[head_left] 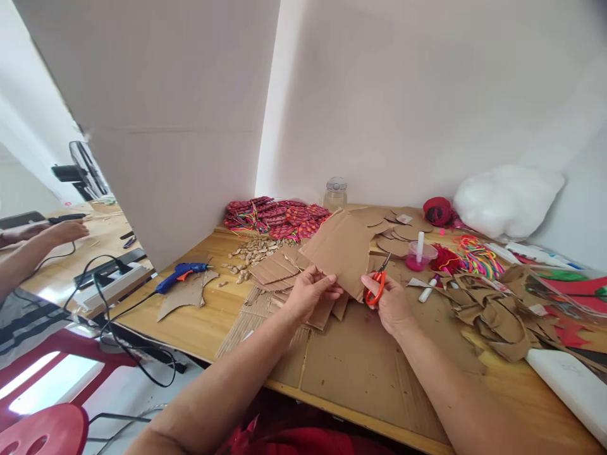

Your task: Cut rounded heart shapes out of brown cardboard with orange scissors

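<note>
My left hand [313, 291] is closed on the lower edge of a flat brown cardboard piece [339, 243], held tilted above the table. In my right hand [386, 300] is a pair of scissors [376, 287] with orange handles, its dark blades pointing up and away from me. The scissors are at the right edge of the cardboard piece, with my right thumb close to that edge. Under and beside my left hand lie more cut cardboard pieces [275, 268]. A large cardboard sheet [360, 360] covers the table below both hands.
A blue glue gun [183, 275] lies at left near a power strip [111, 284]. Behind are wood-like chips [258, 253], red patterned fabric pieces [284, 218] and a jar [336, 194]. Rightward are a pink cup [421, 256], cardboard scraps [493, 319] and white stuffing [509, 199]. Another person's arm [38, 253] shows at far left.
</note>
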### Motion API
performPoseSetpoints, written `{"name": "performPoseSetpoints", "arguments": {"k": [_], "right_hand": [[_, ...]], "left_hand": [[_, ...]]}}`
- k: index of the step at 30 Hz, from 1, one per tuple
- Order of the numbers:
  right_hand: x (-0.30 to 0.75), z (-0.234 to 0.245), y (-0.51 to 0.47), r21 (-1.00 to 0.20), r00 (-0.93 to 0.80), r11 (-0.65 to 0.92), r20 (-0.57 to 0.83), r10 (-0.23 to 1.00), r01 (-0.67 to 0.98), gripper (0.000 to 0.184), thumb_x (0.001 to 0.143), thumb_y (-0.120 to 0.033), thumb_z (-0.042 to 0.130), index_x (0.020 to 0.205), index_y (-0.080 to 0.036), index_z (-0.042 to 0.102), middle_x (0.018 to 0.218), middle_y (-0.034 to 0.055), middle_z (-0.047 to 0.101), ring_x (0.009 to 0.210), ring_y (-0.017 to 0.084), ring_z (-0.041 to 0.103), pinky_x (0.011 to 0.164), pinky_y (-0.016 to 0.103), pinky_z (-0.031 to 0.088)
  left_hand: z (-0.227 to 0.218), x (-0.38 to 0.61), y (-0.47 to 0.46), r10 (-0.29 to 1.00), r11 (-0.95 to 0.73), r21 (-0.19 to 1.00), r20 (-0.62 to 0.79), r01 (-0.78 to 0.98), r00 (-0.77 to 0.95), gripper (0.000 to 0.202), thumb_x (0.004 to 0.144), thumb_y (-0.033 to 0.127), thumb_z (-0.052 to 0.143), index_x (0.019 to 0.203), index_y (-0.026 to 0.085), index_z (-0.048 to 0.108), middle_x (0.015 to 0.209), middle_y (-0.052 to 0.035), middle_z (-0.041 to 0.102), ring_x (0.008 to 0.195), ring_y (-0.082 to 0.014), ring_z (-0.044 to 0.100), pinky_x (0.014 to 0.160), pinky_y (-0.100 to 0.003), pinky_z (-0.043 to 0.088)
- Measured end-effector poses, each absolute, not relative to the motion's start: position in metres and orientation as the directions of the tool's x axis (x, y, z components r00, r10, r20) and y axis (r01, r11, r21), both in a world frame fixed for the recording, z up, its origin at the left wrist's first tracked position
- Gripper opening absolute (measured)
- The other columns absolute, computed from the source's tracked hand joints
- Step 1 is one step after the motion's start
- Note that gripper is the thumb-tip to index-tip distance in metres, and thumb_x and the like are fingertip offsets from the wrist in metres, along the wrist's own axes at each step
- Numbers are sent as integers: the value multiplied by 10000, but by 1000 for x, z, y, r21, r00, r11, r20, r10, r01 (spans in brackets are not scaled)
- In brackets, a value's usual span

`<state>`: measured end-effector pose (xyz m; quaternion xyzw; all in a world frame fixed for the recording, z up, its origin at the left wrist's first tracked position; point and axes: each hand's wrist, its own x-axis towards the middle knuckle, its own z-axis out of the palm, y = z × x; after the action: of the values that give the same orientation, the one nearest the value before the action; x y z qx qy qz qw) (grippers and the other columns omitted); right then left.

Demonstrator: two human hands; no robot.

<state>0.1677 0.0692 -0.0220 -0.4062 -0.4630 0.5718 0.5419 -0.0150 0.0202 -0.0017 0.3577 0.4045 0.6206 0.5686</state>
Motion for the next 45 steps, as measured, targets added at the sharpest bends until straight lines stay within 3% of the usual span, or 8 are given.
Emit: {"name": "performPoseSetpoints", "arguments": {"k": [5,8,14,19,25,38,45], "right_hand": [[176,-16,75,-968,-50,36,50,997,-250,400,576,-460,911,690,-186,643,521,-52,522,411,81,414,342,198,289],[176,-17,76,-963,-38,40,52,998,-267,386,578,-425,922,696,-186,641,522,-53,529,406,74,398,338,194,281],[174,-25,79,-941,-34,36,51,998,-337,428,691,-537,856,727,-196,600,578,-28,601,410,70,422,334,183,301],[174,-29,80,-928,-18,20,29,999,-373,432,731,-555,836,759,-203,586,592,-19,637,394,63,419,327,172,316],[176,-27,81,-912,-21,-26,-19,1000,-409,402,691,-493,876,783,-191,627,600,-3,656,430,74,448,335,163,322],[176,-25,78,-896,-54,-58,-38,998,-439,409,691,-496,867,765,-184,612,590,-2,638,447,74,421,341,155,306],[176,-25,78,-899,-57,-69,-49,997,-433,421,680,-501,873,757,-187,604,578,-5,634,438,69,415,343,154,303]], "left_hand": [[8,-35,45,986,-10,905,-61,-426,-152,523,635,597,856,809,174,601,705,-13,663,595,-143,687,476,-209,539],[14,-47,60,983,-34,908,-45,-418,-176,502,591,520,909,779,169,603,629,27,600,500,-101,598,401,-183,490],[2,-50,61,975,-150,870,50,-470,-219,529,544,413,954,881,171,626,859,41,617,710,-71,605,639,-204,626],[-9,-49,60,988,-106,867,36,-487,-150,467,633,336,927,932,162,613,939,-2,646,794,-109,642,634,-231,644],[-9,-48,60,993,-83,875,34,-476,-110,428,680,306,904,940,174,590,938,18,650,781,-90,646,662,-228,652],[-10,-50,61,999,-42,875,23,-482,-44,438,821,426,780,1120,193,561,885,-26,750,750,-191,778,642,-272,653],[-12,-50,62,998,-33,860,-3,-509,-70,334,880,420,702,1067,192,545,848,-52,761,731,-216,785,622,-287,652]]}}
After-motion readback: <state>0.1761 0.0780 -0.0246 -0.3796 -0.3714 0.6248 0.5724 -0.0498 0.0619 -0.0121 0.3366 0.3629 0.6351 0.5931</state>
